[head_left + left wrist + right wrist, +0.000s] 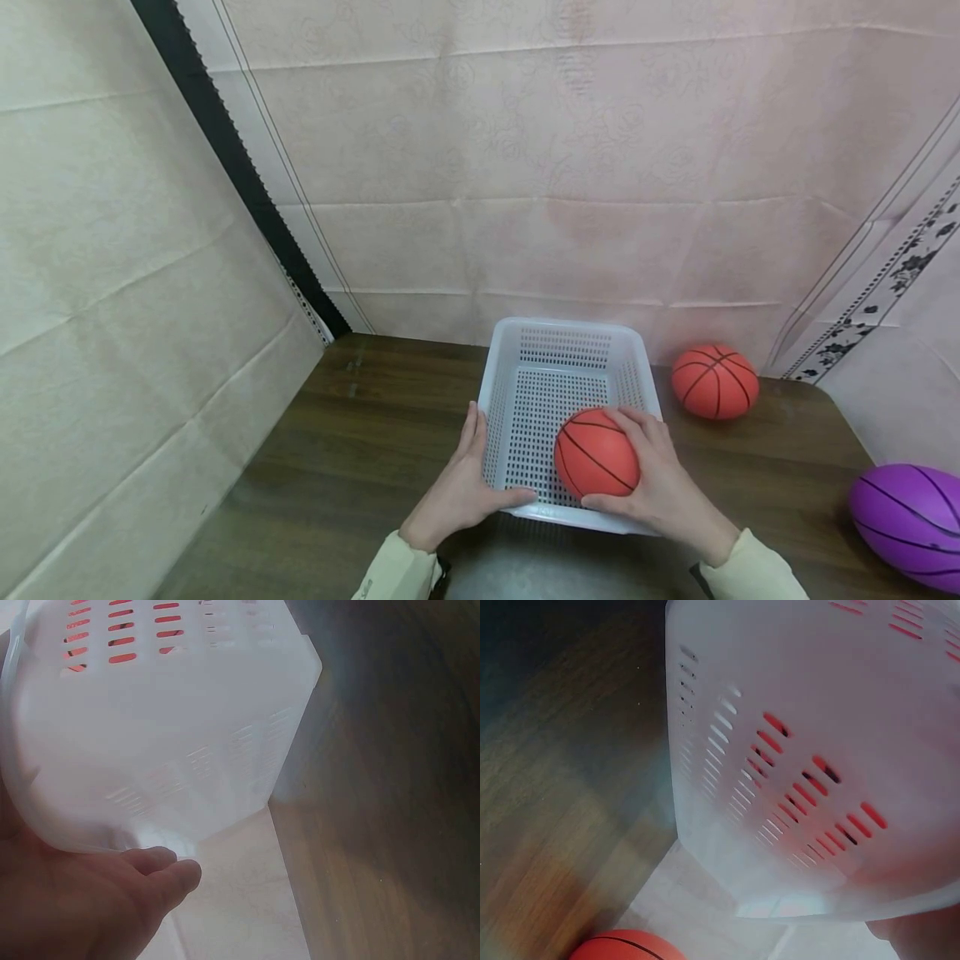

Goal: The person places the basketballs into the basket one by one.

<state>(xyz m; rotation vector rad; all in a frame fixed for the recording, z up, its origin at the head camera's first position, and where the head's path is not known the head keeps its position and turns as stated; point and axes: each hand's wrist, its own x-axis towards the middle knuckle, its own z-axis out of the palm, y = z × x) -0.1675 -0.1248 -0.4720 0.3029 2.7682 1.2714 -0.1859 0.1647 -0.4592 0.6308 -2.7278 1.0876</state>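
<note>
A white perforated plastic basket (489,375) stands on the dark wooden table. My left hand (467,485) holds its near left corner, fingers along the outside of the wall and thumb over the front rim. In the left wrist view that hand (97,900) lies against the basket rim. My right hand (663,483) grips a red-orange toy basketball (592,454) inside the basket, at the near right, with fingers over its top and thumb at its near side. Through the slots of the basket wall (795,667) the ball's colour shows in the right wrist view.
A second red-orange basketball (715,382) sits behind and right of the basket. A purple basketball (911,525) rests at the table's right side. Pale cloth (570,167) hangs behind the wooden table (360,467) and along its left and right sides.
</note>
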